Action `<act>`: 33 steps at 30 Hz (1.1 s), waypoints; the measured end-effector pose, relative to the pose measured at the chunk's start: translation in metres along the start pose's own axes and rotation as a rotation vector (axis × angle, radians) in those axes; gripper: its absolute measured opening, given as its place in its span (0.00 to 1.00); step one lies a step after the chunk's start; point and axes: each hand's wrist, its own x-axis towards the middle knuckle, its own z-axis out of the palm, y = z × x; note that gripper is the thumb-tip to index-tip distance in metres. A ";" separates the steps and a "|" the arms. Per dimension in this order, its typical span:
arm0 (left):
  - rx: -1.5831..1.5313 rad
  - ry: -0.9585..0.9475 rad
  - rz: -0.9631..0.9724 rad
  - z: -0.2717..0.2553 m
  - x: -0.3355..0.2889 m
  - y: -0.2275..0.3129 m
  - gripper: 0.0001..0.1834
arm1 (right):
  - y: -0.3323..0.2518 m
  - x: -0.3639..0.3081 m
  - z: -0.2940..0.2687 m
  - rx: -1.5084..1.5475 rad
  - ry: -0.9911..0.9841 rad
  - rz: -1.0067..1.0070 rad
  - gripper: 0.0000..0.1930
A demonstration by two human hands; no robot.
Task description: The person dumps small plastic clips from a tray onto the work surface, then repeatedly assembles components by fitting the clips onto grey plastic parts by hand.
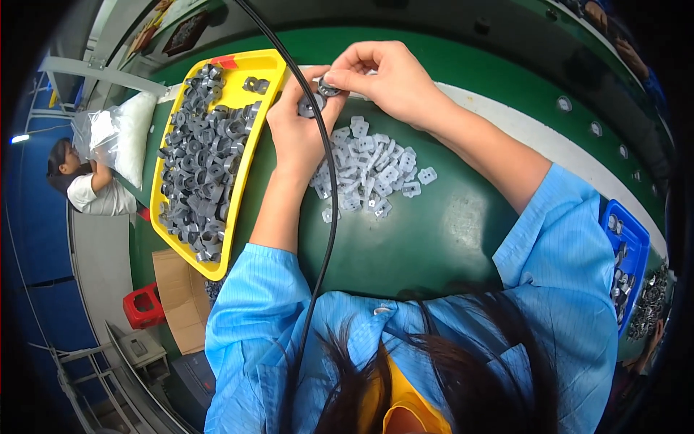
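Note:
My left hand (291, 134) is raised over the green table with its fingers closed round a small grey plastic part (311, 106). The part has a curved, ring-like body, with a dark round piece (328, 87) showing at its upper end. My right hand (390, 81) meets it there, thumb and forefinger pinched at that dark piece; whether a smaller piece sits in the pinch is hidden. Below both hands lies a loose pile of small translucent plastic pieces (369, 170). Left of my left hand stands a yellow tray (269, 66) heaped with several grey curved parts (206, 155).
A black cable (332, 192) hangs across the view, in front of my left hand. At far right is a blue tray (639, 230) of small parts. Leftward, a person (101, 192) is beside a clear bag (134, 137). A red stool (143, 307) and cardboard (181, 300) are lower left.

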 end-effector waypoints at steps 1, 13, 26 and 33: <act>-0.002 0.002 -0.001 -0.001 -0.001 0.001 0.20 | 0.000 0.000 0.002 0.025 0.025 0.027 0.10; -0.133 -0.025 -0.079 -0.001 0.000 0.006 0.19 | 0.010 -0.003 0.004 0.160 0.051 0.086 0.08; 0.041 -0.031 0.141 -0.002 0.004 0.017 0.19 | 0.008 0.011 -0.028 0.276 -0.255 0.315 0.07; 0.003 -0.018 0.224 -0.004 0.003 0.015 0.19 | 0.004 0.010 -0.026 0.356 -0.291 0.363 0.08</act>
